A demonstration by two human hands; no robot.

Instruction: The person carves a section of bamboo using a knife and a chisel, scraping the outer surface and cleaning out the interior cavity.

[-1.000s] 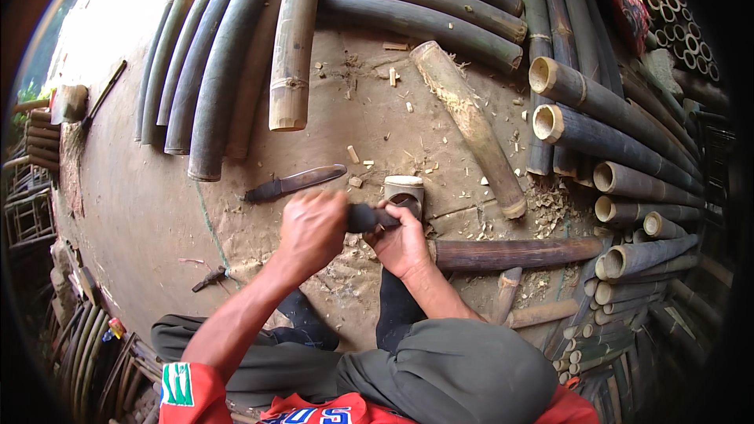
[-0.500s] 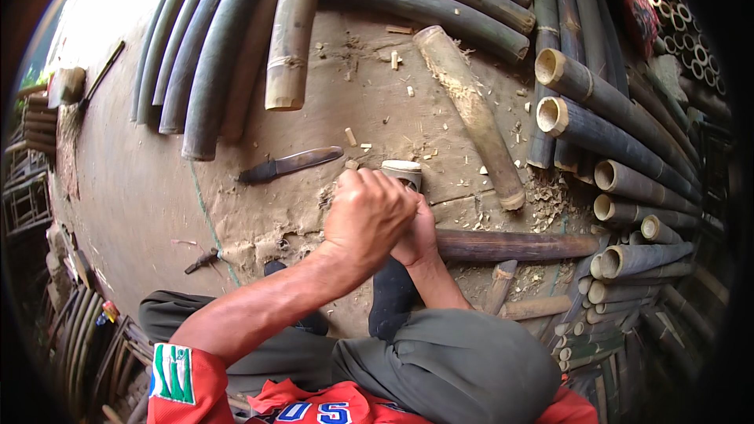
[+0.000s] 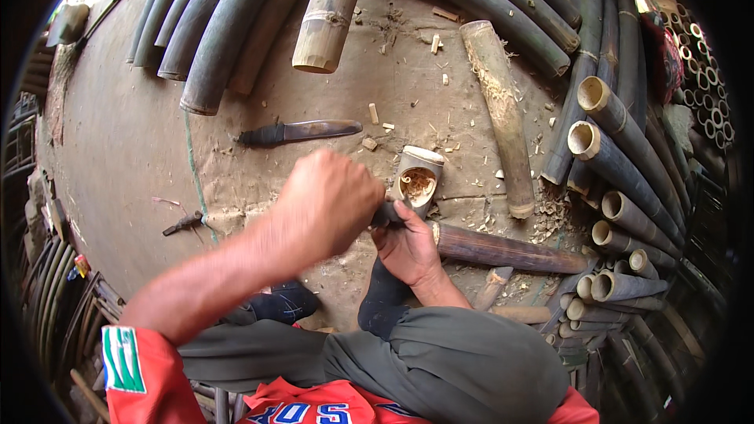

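Closed in a fist, my left hand (image 3: pixel 326 196) grips one end of a dark tool (image 3: pixel 385 215); most of the tool is hidden, so I cannot tell its kind. My right hand (image 3: pixel 410 247) has its fingers curled round the tool's other end, thumb on top. Just beyond the right thumb is a short bamboo piece (image 3: pixel 405 163), with an oval hole cut in its side and pale shavings (image 3: pixel 417 184) inside. Whether the right hand touches that piece is unclear. Farther off to the left, a knife (image 3: pixel 310 132) with a dark handle lies on the ground.
Bamboo poles (image 3: pixel 228 47) fan out at the far left, and more cut poles (image 3: pixel 620 204) are stacked at right. A scraped bamboo length (image 3: pixel 503 122) lies beyond my hands. Beside my right hand is a dark brown pole (image 3: pixel 514 250). Chips litter the ground.
My left fist has moved left and drawn away from the right hand, uncovering the bamboo piece's hole and the dark tool. The whole view has also shifted slightly.
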